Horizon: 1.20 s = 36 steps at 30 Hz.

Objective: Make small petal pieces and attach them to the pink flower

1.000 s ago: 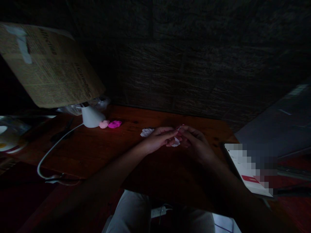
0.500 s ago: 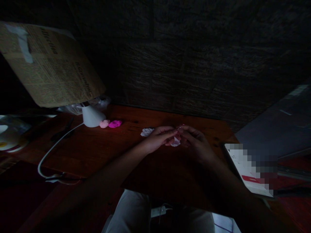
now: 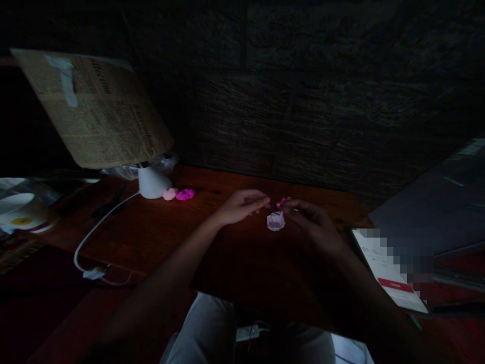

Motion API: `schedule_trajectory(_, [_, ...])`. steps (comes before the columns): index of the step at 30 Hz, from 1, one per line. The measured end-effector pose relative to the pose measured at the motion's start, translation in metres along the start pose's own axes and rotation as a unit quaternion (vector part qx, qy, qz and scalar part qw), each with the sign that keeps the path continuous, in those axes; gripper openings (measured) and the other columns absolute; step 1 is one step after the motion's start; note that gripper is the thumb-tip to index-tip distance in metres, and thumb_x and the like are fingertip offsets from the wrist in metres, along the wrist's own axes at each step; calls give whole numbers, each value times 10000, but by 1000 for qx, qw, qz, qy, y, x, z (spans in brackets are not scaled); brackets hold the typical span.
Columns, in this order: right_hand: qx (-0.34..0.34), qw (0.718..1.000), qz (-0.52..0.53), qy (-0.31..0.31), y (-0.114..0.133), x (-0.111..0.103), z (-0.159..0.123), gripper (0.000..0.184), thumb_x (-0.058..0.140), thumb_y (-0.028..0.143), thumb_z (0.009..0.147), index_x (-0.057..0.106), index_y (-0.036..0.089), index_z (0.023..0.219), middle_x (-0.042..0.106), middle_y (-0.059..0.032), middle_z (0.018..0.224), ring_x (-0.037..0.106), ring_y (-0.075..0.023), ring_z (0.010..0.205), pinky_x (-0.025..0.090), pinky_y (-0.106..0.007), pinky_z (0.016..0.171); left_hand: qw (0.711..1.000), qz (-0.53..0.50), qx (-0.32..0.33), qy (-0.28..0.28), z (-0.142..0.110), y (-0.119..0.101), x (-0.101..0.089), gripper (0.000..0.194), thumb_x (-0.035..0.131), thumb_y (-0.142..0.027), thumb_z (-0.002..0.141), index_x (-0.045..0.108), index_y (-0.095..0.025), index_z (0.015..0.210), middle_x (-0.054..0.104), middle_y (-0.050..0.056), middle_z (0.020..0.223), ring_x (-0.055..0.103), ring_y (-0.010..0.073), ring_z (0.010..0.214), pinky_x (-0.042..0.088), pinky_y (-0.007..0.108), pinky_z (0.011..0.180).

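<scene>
My left hand (image 3: 245, 206) is just above the wooden table, its thumb and forefinger brought together. Anything between those fingertips is too small to make out. My right hand (image 3: 312, 222) pinches with thumb and forefinger beside a small crinkled pink piece (image 3: 283, 202); whether it grips that piece I cannot tell. Just below these fingertips sits a pale pink, cup-shaped piece (image 3: 276, 221) with an uneven rim. A narrow gap separates my two hands. Farther left, a light pink lump (image 3: 170, 193) and a bright magenta lump (image 3: 185, 194), both clay-like, lie side by side.
A lamp with a newsprint shade (image 3: 109, 116) and white base (image 3: 151, 183) stands at the left, its white cable (image 3: 87, 232) crossing the table (image 3: 151, 237). Beyond it are scissors (image 3: 109, 202) and a white cup (image 3: 22, 212). A tablet-like screen (image 3: 390, 273) lies right; a dark wall rises behind.
My hands have come apart from their shared pinch, the left moving leftward. The pink piece and pale cup-shaped piece show more fully; the whitish lump is now hidden by my left hand.
</scene>
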State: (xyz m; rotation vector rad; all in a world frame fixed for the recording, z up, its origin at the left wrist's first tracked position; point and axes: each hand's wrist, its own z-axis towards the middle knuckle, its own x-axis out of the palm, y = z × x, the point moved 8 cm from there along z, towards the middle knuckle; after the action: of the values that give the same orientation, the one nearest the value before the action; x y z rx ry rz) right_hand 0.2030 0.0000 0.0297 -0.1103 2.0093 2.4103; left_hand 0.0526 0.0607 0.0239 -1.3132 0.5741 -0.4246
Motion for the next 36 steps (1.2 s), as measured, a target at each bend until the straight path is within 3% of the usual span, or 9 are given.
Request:
schedule_trajectory(3, [-47, 977, -154, 140, 1, 28, -11, 152, 697, 366, 882, 762, 231, 909, 755, -43, 886, 672, -196, 808, 497, -331, 760, 987, 138, 12, -76, -4, -1, -48, 353, 763, -415, 773, 719, -146, 997, 707, 60, 920, 592, 146, 808, 425, 248, 721])
schedule_trajectory(5, [-83, 941, -250, 214, -5, 49, -21, 137, 644, 292, 915, 762, 226, 897, 763, -48, 859, 678, -190, 755, 492, -324, 725, 976, 206, -13, -62, -6, 9, -66, 389, 805, -381, 721, 727, -164, 1035, 721, 68, 994, 613, 177, 893, 425, 256, 761])
schedule_trajectory(9, [-120, 886, -358, 270, -21, 74, -34, 152, 613, 214, 924, 764, 221, 931, 773, -75, 920, 692, -211, 813, 493, -326, 738, 961, 270, -57, -14, -12, 31, -77, 449, 861, -332, 624, 732, -172, 1024, 732, 61, 1010, 628, 199, 902, 419, 264, 775])
schedule_trajectory(12, [-125, 872, -376, 287, -24, 78, -36, 142, 634, 213, 916, 767, 213, 962, 769, -91, 970, 695, -228, 870, 497, -336, 762, 965, 248, -83, 8, -15, 41, -75, 414, 848, -316, 634, 733, -160, 999, 727, 48, 956, 627, 182, 848, 419, 260, 749])
schedule_trajectory(16, [-108, 908, -326, 240, -12, 68, -29, 144, 669, 319, 916, 780, 238, 959, 784, -70, 903, 704, -216, 791, 505, -332, 710, 991, 113, -77, 4, -14, 34, -64, 375, 850, -325, 642, 705, -138, 933, 710, 33, 894, 617, 157, 821, 438, 259, 750])
schedule_trajectory(19, [-87, 954, -259, 124, 1, 47, -19, 164, 663, 346, 913, 790, 244, 929, 791, -55, 872, 708, -208, 736, 522, -333, 681, 998, -9, -45, -34, -12, 21, -52, 409, 873, -304, 618, 675, -134, 933, 693, 24, 890, 609, 132, 801, 451, 258, 750])
schedule_trajectory(23, [13, 992, -128, 8, -10, 21, -9, 296, 745, 448, 838, 791, 228, 1030, 780, -41, 817, 622, -153, 501, 496, -298, 497, 998, -65, -21, -15, -11, 15, -22, 360, 868, -291, 633, 655, -133, 875, 648, -2, 821, 569, 100, 738, 439, 239, 700])
schedule_trajectory(27, [18, 997, -68, 10, -16, 18, -6, 231, 789, 403, 795, 813, 239, 956, 780, -36, 831, 610, -138, 500, 507, -289, 493, 996, -82, -23, 5, -10, 18, -4, 361, 869, -306, 640, 641, -137, 862, 631, -15, 787, 556, 94, 703, 433, 233, 673])
schedule_trajectory(36, [-5, 997, -77, 10, -12, 20, -7, 213, 762, 397, 790, 812, 240, 926, 783, -34, 841, 605, -135, 511, 488, -278, 482, 995, -97, -17, -12, -11, 14, 1, 365, 867, -301, 642, 639, -143, 881, 642, -11, 796, 568, 96, 710, 431, 220, 673])
